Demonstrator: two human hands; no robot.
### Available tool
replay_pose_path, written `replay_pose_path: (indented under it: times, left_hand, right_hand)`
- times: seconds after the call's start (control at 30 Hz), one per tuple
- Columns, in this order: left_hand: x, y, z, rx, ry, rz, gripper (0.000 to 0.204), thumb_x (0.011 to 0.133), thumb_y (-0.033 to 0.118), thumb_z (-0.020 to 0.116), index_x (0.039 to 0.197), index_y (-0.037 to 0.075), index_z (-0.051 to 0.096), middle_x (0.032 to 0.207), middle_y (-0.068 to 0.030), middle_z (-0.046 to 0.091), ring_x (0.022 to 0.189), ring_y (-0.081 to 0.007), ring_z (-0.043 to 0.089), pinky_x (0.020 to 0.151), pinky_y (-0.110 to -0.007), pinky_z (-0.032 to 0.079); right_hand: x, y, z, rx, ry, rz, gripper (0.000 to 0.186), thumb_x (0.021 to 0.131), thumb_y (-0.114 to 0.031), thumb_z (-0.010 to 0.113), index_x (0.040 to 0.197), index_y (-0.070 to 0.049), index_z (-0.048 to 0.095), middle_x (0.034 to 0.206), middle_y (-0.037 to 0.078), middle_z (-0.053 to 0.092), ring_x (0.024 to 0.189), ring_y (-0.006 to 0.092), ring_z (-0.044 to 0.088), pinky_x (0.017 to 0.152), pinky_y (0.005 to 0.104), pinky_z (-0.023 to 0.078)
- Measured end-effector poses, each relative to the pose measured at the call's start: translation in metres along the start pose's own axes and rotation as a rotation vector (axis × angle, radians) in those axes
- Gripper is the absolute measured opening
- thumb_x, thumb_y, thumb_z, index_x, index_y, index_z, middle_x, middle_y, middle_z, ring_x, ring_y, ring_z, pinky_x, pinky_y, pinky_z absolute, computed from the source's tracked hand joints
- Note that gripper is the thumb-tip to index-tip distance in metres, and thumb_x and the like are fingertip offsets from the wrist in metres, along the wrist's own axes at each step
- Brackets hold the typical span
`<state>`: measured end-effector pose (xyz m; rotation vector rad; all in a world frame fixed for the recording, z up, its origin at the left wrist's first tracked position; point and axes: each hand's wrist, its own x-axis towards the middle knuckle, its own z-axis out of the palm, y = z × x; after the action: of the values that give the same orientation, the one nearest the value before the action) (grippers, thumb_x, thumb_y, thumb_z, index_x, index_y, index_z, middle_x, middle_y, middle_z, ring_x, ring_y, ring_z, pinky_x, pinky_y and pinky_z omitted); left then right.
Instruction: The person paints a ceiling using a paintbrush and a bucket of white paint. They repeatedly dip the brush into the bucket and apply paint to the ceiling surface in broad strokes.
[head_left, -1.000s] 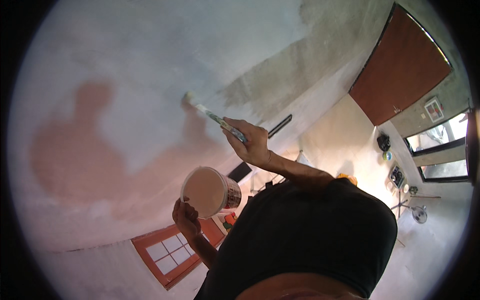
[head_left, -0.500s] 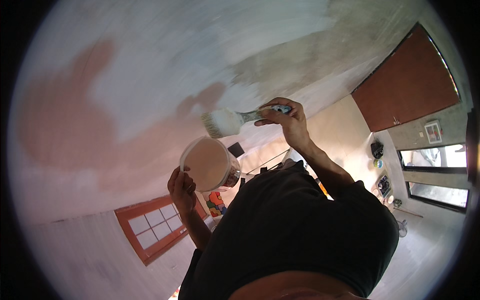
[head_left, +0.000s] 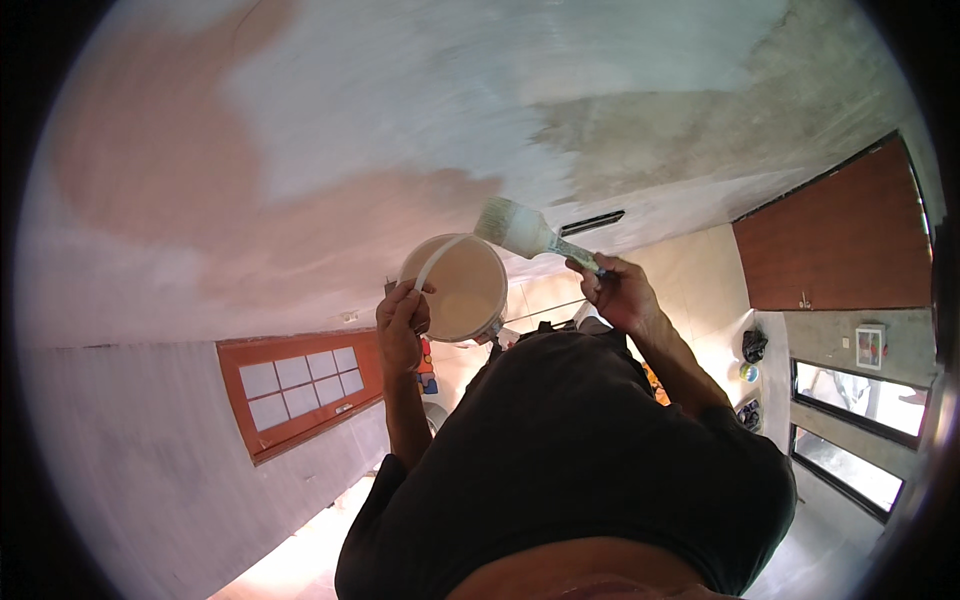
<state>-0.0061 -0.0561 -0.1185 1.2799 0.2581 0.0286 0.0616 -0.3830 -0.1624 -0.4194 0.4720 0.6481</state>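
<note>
Partly hidden brush handle (head_left: 578,254) in right hand (head_left: 622,294)

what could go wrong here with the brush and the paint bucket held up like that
The paint bucket is held tipped, its open mouth facing the camera, by the left hand alone at the rim; a slip might spill paint downward. The brush in the right hand hangs beside the rim, above the black shirt, so drips could land there.

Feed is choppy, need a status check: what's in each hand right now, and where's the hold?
Left hand holds the white paint bucket by its handle at the rim. Right hand has its grip on the paintbrush handle, bristles beside the bucket.
</note>
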Motion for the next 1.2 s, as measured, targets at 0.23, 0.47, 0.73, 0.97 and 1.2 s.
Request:
replay_pose_path:
  times: [0.23, 0.47, 0.73, 0.97, 1.2]
  left_hand:
    - [0.006, -0.010, -0.006, 0.064, 0.009, -0.037, 0.023, 0.092, 0.010, 0.043, 0.092, -0.003, 0.062, 0.056, 0.0055, 0.035, 0.048, -0.0037, 0.027, 0.045, -0.022, 0.020]
    - [0.017, -0.024, -0.007, 0.201, -0.094, -0.052, 0.024, 0.087, 0.012, 0.045, 0.086, -0.003, 0.064, 0.055, 0.0059, 0.034, 0.049, -0.0038, 0.028, 0.048, -0.023, 0.020]
    - [0.028, -0.040, 0.040, 0.157, -0.268, -0.145, 0.025, 0.085, 0.013, 0.048, 0.084, -0.004, 0.066, 0.059, 0.0042, 0.041, 0.055, -0.0044, 0.035, 0.052, -0.022, 0.027]
    - [0.035, -0.061, 0.072, 0.124, -0.385, -0.112, 0.020, 0.089, 0.011, 0.049, 0.085, -0.001, 0.064, 0.068, 0.0026, 0.050, 0.065, -0.0058, 0.043, 0.059, -0.022, 0.035]
    - [0.041, -0.078, 0.087, 0.179, -0.506, -0.110, 0.019, 0.090, 0.015, 0.050, 0.092, 0.001, 0.063, 0.075, 0.0009, 0.051, 0.073, -0.0080, 0.045, 0.067, -0.025, 0.037]
  right_hand:
    - [0.001, 0.013, -0.007, -0.396, -0.234, 0.014, 0.035, 0.085, -0.006, 0.063, 0.119, -0.002, 0.055, 0.094, 0.006, 0.059, 0.073, 0.0133, 0.054, 0.065, 0.0268, 0.045]
    - [0.017, 0.020, 0.009, -1.158, 0.017, -0.452, 0.022, 0.083, -0.007, 0.065, 0.104, -0.004, 0.063, 0.071, -0.004, 0.053, 0.065, 0.0049, 0.046, 0.058, 0.0226, 0.035]
    - [0.033, 0.031, 0.031, -1.194, -0.188, -0.555, 0.052, 0.074, -0.003, 0.074, 0.124, 0.000, 0.058, 0.123, 0.012, 0.058, 0.111, 0.0169, 0.057, 0.093, 0.0292, 0.046]
    - [0.030, 0.019, 0.033, -1.299, -0.163, -0.420, 0.035, 0.079, -0.002, 0.071, 0.113, 0.000, 0.063, 0.097, 0.005, 0.067, 0.087, 0.0098, 0.060, 0.079, 0.0267, 0.049]
    - [0.019, -0.001, 0.040, -1.357, -0.114, -0.362, 0.025, 0.079, -0.005, 0.069, 0.104, -0.005, 0.067, 0.087, 0.000, 0.067, 0.078, 0.0066, 0.058, 0.069, 0.0242, 0.047]
